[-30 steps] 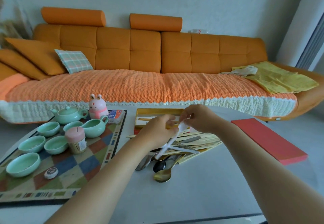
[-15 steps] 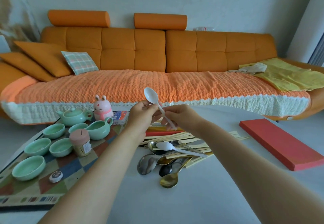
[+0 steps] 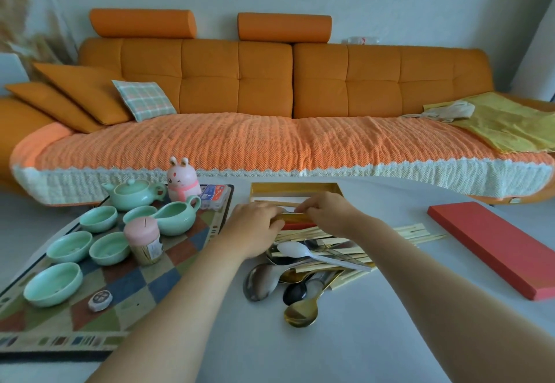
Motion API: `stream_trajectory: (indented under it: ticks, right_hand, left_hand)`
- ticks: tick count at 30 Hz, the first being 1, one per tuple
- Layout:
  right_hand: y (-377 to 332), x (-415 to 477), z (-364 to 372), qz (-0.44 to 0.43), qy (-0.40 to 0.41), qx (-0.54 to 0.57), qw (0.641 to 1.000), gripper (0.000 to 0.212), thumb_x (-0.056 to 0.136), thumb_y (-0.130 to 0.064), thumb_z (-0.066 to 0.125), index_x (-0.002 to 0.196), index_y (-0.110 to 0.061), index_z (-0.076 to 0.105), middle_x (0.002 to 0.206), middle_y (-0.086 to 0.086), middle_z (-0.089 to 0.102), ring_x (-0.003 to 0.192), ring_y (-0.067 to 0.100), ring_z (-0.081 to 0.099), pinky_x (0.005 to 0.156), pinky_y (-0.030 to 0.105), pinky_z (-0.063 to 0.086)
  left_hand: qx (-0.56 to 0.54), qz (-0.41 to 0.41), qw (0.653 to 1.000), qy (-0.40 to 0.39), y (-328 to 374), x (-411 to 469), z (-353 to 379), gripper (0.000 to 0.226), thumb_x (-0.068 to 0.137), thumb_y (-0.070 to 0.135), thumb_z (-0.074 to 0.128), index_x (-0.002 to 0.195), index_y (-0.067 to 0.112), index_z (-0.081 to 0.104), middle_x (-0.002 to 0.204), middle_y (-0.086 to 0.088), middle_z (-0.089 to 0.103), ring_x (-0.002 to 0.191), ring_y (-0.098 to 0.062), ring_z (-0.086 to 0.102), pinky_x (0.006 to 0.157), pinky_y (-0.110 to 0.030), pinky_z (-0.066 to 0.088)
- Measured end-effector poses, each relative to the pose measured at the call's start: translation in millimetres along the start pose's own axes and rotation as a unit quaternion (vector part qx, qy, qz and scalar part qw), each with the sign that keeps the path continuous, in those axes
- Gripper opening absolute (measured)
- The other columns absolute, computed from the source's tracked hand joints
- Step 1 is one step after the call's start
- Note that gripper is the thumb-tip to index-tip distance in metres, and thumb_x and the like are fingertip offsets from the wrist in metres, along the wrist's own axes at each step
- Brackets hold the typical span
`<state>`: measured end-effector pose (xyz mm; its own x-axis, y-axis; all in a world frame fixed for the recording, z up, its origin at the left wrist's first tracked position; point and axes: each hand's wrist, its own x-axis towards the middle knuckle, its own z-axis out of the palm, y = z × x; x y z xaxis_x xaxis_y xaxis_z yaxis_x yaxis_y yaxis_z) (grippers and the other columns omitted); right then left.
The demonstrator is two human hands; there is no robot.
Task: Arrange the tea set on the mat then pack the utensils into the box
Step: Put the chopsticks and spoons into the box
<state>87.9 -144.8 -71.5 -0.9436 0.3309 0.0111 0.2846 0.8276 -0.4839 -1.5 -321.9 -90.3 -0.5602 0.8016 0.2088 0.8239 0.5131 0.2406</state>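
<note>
The mint-green tea set stands on the checked mat (image 3: 126,286): a teapot (image 3: 132,195), a pitcher (image 3: 177,217) and several cups (image 3: 69,246). An open gold box (image 3: 295,187) lies beyond a pile of utensils with a white plastic spoon (image 3: 295,249), a silver spoon (image 3: 259,282), a gold spoon (image 3: 301,313) and bamboo sticks (image 3: 414,229). My left hand (image 3: 255,226) lies curled over the box's front wall. My right hand (image 3: 327,214) is pinched at the same wall. A pale sliver shows between the hands; the rest is hidden.
A flat red lid (image 3: 492,244) lies on the table at the right. On the mat also stand a pink-capped toothpick jar (image 3: 144,241), a pink bunny figure (image 3: 183,178), a small card pack (image 3: 214,195) and a round tin (image 3: 100,300). An orange sofa (image 3: 270,82) runs behind the table.
Both hands lifted a white spoon off the pile, raised it, then dropped down to the box's front wall. That spoon is no longer visible in the air.
</note>
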Motion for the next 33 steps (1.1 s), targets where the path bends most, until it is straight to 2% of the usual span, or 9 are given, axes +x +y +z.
stream_trajectory:
  ticks: [4, 7, 11, 14, 17, 19, 22, 27, 33]
  right_hand:
    - [0, -7, 1, -0.011, -0.028, -0.057, 0.998, 0.038, 0.097, -0.032, 0.038, 0.118, -0.036, 0.069, 0.105, -0.004, 0.065, 0.099, 0.019, 0.059, 0.095, 0.044, 0.049]
    - [-3, -13, -2, -0.034, -0.047, -0.188, 0.98, 0.042, 0.1, -0.043, 0.032, 0.135, -0.04, 0.054, 0.135, 0.001, 0.052, 0.131, 0.024, 0.038, 0.111, 0.049, 0.025]
    - [0, -22, -4, -0.027, -0.059, -0.168, 0.984, 0.049, 0.098, -0.042, 0.039, 0.147, -0.038, 0.04, 0.155, -0.003, 0.035, 0.146, 0.023, 0.021, 0.119, 0.05, 0.012]
    - [2, -29, -9, -0.046, 0.002, -0.113, 0.993, 0.049, 0.09, -0.025, 0.049, 0.138, -0.037, 0.05, 0.148, -0.004, 0.042, 0.139, 0.02, 0.031, 0.116, 0.045, 0.023]
    - [-5, -40, -21, -0.081, 0.065, -0.063, 0.993, 0.028, 0.088, -0.019, 0.054, 0.109, -0.033, 0.067, 0.114, -0.008, 0.059, 0.111, 0.014, 0.054, 0.094, 0.032, 0.046]
    - [-10, -50, -28, -0.082, 0.036, -0.042, 0.995, 0.017, 0.088, -0.024, 0.056, 0.094, -0.03, 0.071, 0.096, -0.012, 0.064, 0.093, 0.011, 0.061, 0.076, 0.023, 0.049]
    - [-14, -65, -31, -0.08, -0.054, -0.051, 0.994, 0.011, 0.083, -0.035, 0.062, 0.082, -0.032, 0.073, 0.086, -0.016, 0.068, 0.083, 0.005, 0.063, 0.072, 0.022, 0.05]
    - [-9, -78, -27, -0.077, -0.092, -0.105, 0.987, 0.02, 0.08, -0.042, 0.074, 0.096, -0.031, 0.075, 0.083, -0.022, 0.063, 0.079, -0.004, 0.059, 0.068, 0.018, 0.046]
    - [-3, -77, -26, -0.074, -0.074, -0.086, 0.991, 0.013, 0.087, -0.03, 0.068, 0.098, -0.029, 0.076, 0.086, -0.02, 0.064, 0.081, -0.003, 0.058, 0.066, 0.013, 0.04]
  left_hand:
    - [-0.003, -0.013, 1.0, -0.013, 3, -2, -5, 0.042, 0.102, 0.041, 0.041, 0.139, 0.026, 0.054, 0.141, 0.004, 0.055, 0.126, -0.021, 0.048, 0.107, -0.04, 0.036]
    - [-0.006, -0.015, 1.0, -0.024, 8, -6, -10, 0.047, 0.102, 0.04, 0.043, 0.146, 0.025, 0.045, 0.15, 0.005, 0.045, 0.137, -0.02, 0.04, 0.113, -0.039, 0.03]
    - [-0.02, -0.002, 1.0, -0.002, 15, -13, -16, 0.048, 0.1, 0.036, 0.048, 0.147, 0.025, 0.043, 0.151, 0.008, 0.04, 0.14, -0.015, 0.032, 0.116, -0.039, 0.026]
    - [-0.029, 0.027, 0.998, 0.048, 24, -18, -24, 0.033, 0.097, 0.032, 0.054, 0.13, 0.03, 0.058, 0.13, 0.011, 0.051, 0.125, -0.012, 0.041, 0.105, -0.033, 0.034]
    - [-0.063, 0.032, 0.997, 0.022, 35, -23, -32, 0.022, 0.093, 0.031, 0.058, 0.112, 0.034, 0.068, 0.112, 0.015, 0.055, 0.109, -0.012, 0.052, 0.093, -0.031, 0.044]
    - [-0.072, 0.022, 0.996, -0.044, 40, -26, -34, 0.026, 0.09, 0.037, 0.06, 0.114, 0.036, 0.069, 0.115, 0.015, 0.054, 0.108, -0.011, 0.054, 0.09, -0.032, 0.047]
    - [-0.046, 0.013, 0.993, -0.112, 40, -30, -32, 0.04, 0.082, 0.049, 0.064, 0.121, 0.039, 0.066, 0.125, 0.015, 0.053, 0.112, -0.011, 0.053, 0.091, -0.031, 0.047]
    - [-0.055, 0.019, 0.992, -0.111, 40, -31, -33, 0.029, 0.087, 0.053, 0.062, 0.11, 0.037, 0.07, 0.108, 0.015, 0.06, 0.093, -0.007, 0.057, 0.082, -0.033, 0.053]
    - [-0.105, -0.004, 0.988, -0.111, 35, -27, -29, 0.021, 0.094, 0.042, 0.061, 0.112, 0.036, 0.069, 0.109, 0.019, 0.06, 0.098, -0.004, 0.057, 0.087, -0.029, 0.05]
